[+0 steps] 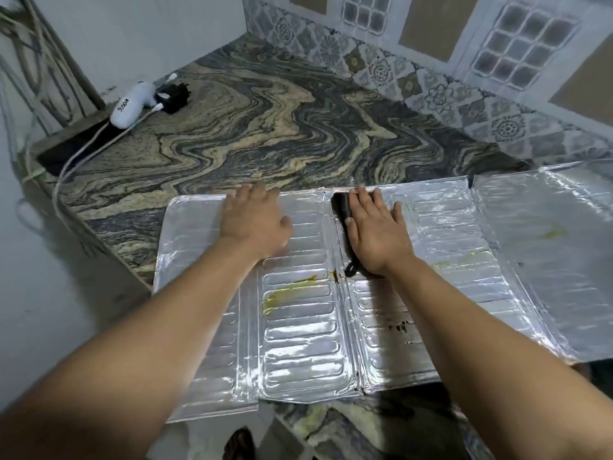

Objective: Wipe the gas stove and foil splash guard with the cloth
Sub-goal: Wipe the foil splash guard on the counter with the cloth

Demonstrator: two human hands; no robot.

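One cloth [345,224] under right fingers [365,200]

One camera only, worn on the head, wide-angle, so straight edges bow near the frame's borders. It looks forward and steeply down over both forearms, close to the foil guard [298,327] lying flat on the counter [248,127]. Left hand [255,220] and right hand [374,234] sit near mid-frame. The tiled wall [414,78] fills the top right, floor the bottom edge.
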